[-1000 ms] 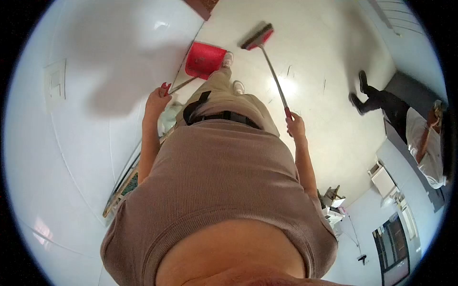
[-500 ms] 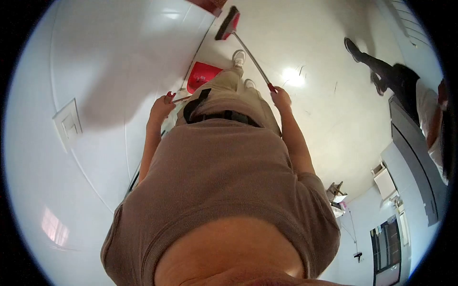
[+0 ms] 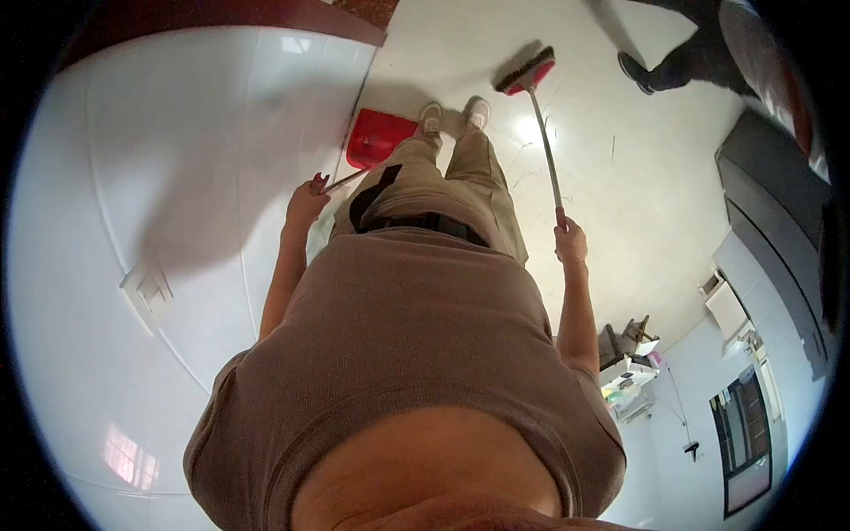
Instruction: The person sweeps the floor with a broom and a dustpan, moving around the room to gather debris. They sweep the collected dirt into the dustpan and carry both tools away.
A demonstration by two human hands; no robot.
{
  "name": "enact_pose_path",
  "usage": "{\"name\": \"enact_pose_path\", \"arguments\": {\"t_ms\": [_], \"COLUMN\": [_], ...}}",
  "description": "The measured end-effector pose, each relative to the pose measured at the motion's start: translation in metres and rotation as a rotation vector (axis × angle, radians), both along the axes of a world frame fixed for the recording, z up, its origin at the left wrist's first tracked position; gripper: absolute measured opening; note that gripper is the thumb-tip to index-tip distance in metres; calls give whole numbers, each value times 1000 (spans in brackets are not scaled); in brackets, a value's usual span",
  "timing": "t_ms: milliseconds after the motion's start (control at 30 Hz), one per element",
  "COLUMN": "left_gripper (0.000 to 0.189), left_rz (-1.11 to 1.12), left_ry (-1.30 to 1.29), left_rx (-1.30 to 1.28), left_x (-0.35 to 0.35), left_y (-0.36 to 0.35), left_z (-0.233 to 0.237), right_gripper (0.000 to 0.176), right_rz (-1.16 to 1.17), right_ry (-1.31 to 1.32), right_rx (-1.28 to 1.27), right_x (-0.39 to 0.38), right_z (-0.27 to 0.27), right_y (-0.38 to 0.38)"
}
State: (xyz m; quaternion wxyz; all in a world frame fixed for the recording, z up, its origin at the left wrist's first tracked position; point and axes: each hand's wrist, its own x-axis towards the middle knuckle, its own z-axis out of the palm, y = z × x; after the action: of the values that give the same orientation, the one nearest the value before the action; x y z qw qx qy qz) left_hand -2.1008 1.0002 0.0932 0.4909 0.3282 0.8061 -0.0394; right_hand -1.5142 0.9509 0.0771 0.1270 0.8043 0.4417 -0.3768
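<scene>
My right hand (image 3: 571,242) is closed round the red grip of a long-handled broom (image 3: 546,150). The broom's red head with dark bristles points away from me, close over the pale floor (image 3: 655,203). At my other side, my left hand (image 3: 307,198) grips the handle of a red dustpan (image 3: 379,137). The pan lies beside my foot, near the base of the white wall. Thin dark strands (image 3: 547,133) are scattered on the floor around the broom handle.
A white wall (image 3: 204,115) with a switch plate (image 3: 149,292) rises close on my left. Ahead is a dark red ledge (image 3: 221,19). Another person's shoe and dark trouser leg (image 3: 686,66) stand at the upper right. Small stools (image 3: 639,334) and a grey bench-like form (image 3: 770,239) are to the right.
The broom has swung to the right, its head moving from near the wall to the middle of the floor. My feet have stepped, and the other person has shifted towards the top.
</scene>
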Motion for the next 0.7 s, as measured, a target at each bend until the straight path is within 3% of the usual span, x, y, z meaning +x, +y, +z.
{"name": "enact_pose_path", "arguments": {"t_ms": [133, 167, 233, 367, 433, 500, 567, 700], "left_gripper": [34, 32, 30, 28, 29, 29, 27, 26], "left_rz": [-43, -16, 46, 208, 248, 264, 241, 239], "left_ry": [8, 17, 15, -14, -23, 12, 63, 53], "left_rx": [48, 79, 64, 3, 80, 5, -52, -30], "left_x": [7, 10, 27, 42, 46, 68, 74, 85], "left_y": [-1, 1, 10, 16, 11, 27, 27, 29], "left_z": [-11, -9, 11, 43, 51, 80, 81, 76], "right_gripper": [36, 36, 36, 34, 31, 30, 30, 27], "right_rz": [125, 128, 367, 512, 411, 481, 411, 301], "right_ry": [71, 75, 132, 158, 168, 63, 53, 24], "right_rx": [-3, 4, 36, -146, -153, -157, -188, -95], "right_x": [-14, -19, -34, -89, -106, -99, -66, -16], "right_z": [31, 29, 14, -24, -48, -67, -93, -74], "right_y": [44, 57, 88, 163, 187, 212, 228, 234]}}
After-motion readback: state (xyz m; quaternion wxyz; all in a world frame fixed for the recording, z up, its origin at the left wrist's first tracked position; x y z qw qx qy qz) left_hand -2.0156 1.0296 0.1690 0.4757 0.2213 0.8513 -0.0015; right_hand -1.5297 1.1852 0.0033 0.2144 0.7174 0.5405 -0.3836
